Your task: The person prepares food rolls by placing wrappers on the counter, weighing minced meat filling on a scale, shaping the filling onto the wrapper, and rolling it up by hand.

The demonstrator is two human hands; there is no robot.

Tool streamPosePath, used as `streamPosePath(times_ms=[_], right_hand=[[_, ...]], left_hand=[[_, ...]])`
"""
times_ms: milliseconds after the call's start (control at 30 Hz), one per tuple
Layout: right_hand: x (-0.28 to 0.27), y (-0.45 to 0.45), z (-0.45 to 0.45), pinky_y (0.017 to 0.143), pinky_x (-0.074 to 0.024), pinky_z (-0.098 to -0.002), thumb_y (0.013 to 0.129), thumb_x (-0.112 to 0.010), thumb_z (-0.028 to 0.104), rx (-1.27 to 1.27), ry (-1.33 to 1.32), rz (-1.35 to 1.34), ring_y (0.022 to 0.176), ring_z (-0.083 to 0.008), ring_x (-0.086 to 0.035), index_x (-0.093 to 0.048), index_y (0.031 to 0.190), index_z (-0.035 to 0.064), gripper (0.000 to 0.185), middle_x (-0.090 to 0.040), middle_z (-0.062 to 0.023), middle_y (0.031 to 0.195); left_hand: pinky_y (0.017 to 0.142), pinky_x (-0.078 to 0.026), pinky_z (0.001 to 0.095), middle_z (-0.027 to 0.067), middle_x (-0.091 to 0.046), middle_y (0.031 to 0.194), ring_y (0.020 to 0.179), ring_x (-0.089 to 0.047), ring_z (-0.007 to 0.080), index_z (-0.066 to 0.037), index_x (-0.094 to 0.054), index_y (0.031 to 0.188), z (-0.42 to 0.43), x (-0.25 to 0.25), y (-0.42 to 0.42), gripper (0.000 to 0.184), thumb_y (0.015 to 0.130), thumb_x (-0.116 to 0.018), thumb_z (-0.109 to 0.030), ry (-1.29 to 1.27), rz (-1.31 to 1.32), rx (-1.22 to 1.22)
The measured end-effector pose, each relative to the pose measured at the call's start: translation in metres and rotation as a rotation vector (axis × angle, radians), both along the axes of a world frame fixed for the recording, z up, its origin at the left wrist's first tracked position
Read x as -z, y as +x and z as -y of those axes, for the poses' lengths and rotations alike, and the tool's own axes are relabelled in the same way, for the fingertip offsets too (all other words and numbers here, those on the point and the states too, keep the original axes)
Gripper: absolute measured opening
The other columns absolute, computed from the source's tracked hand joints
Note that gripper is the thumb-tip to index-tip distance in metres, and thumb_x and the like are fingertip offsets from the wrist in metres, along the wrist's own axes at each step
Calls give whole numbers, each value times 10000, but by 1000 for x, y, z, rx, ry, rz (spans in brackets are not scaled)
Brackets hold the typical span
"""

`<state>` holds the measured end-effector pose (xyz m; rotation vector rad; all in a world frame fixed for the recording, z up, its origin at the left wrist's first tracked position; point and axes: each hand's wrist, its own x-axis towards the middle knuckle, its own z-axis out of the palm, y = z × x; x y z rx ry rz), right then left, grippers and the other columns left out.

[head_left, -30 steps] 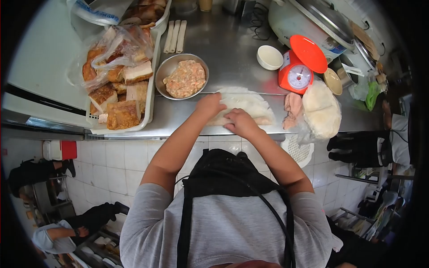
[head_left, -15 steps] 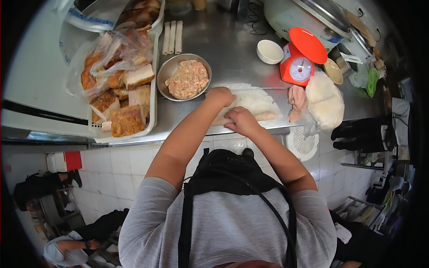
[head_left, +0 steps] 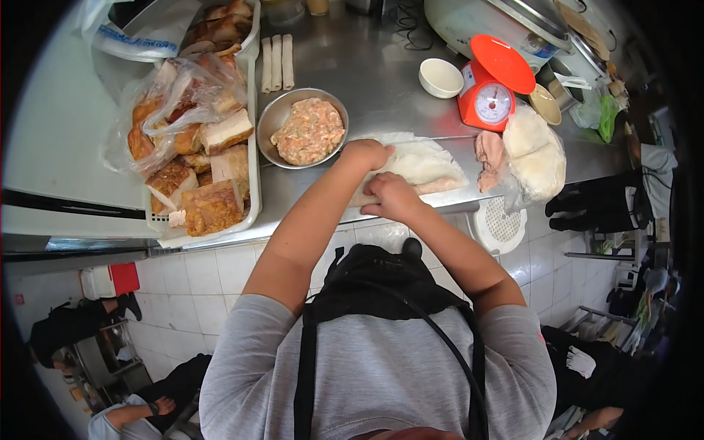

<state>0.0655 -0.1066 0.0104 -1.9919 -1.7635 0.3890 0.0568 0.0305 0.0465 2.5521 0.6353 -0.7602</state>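
A thin, pale wrapper [head_left: 422, 158] is laid flat on the steel counter [head_left: 367, 81], close to its front edge. A pinkish strip [head_left: 438, 185] can be seen along the near side of the wrapper, but whether it is fully covered there cannot be made out.

The near edge seems to be being tucked in. This is best done with soft, even pushes from both hands, so the strip is kept snug and straight. The wrapper looks thin, so it should not be pulled hard, or it could be torn. Any lumps should be gently smoothed toward the ends.

The left part of the wrapper is covered by the left hand [head_left: 369, 155], with its fingers bent down over it. The near edge is touched by the right hand [head_left: 394, 196], whose fingers are curled, with the thumb held a little apart. Whether the wrapper is pinched or only pressed is not shown for either hand, as the fingertips are partly hidden. Most of the wrapper is seen to the right of the left fingers and beyond the right ones.
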Motion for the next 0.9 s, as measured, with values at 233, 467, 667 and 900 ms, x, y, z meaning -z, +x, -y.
streamPosePath(times_ms=[233,467,667,900], right_hand=[[0,-17,-9,731,-444,-367,587,-735,303,11,13,30,818,-258,-558,-616,803,79,333,-584,-85,813],[-1,-13,-17,725,-443,-384,598,-725,276,-51,7,-167,811,-270,-555,-607,802,65,316,-582,-92,809],[16,-16,-9,758,-426,-379,581,-739,288,-120,179,-77,845,-271,-544,-574,819,64,366,-575,-96,819],[-12,28,27,762,-423,-367,604,-736,271,8,-36,-31,875,-266,-532,-581,820,83,325,-565,-90,853]], left_hand=[[968,-338,389,171,-450,1264,1173,-434,290,10,-506,1172,-3,2,2,609,922,-206,-457,-51,-14,-9],[971,-330,396,175,-440,1273,1187,-419,298,12,-497,1184,-2,-2,-1,620,921,-201,-466,-76,1,-21],[911,-386,415,154,-494,1228,1130,-481,287,-24,-533,1163,1,4,1,689,848,-308,-593,-86,-50,-136],[802,-459,410,133,-562,1139,1040,-551,258,-28,-585,1094,13,-7,1,731,733,-459,-651,52,-119,-103]])
